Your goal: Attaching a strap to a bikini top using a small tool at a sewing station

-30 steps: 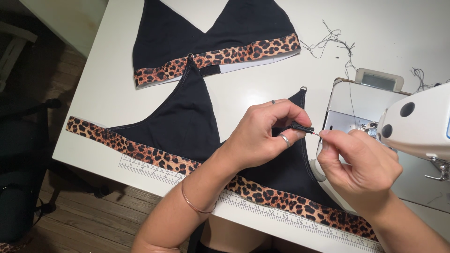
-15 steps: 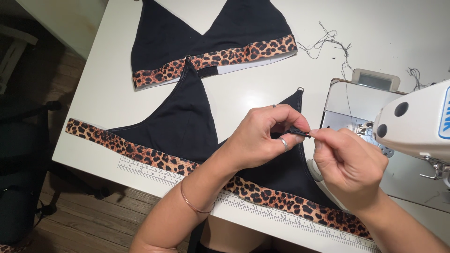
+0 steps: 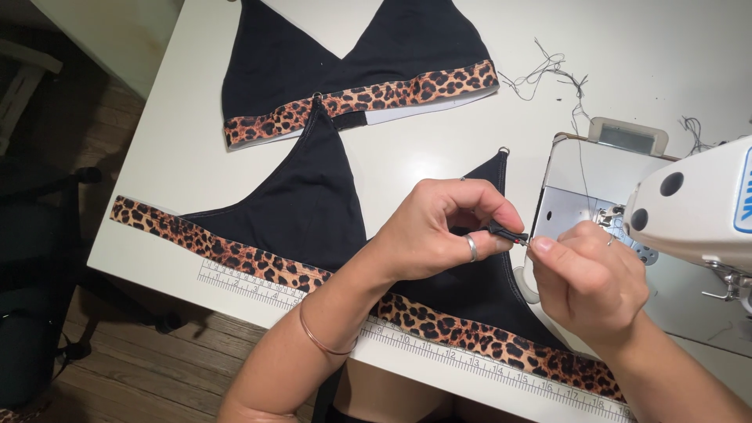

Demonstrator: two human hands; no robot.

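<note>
Left hand is pinching a small black strap piece between thumb and fingertips, fingers curled, a ring on one finger and a thin bangle on the wrist. Right hand is meeting it from the right, thumb and forefinger closed on the strap's free end; what exactly sits between them is too small to tell. Both hands are hovering over the near black garment, whose leopard-print band is lying along the front table edge, just above a printed ruler strip. Sewing machine is standing just right of the right hand, its bed touching close on that side. A second black garment with matching band is lying farther back. Loose thread is trailing beyond the machine. White table is showing bare surface to the left, up to its left edge.
</note>
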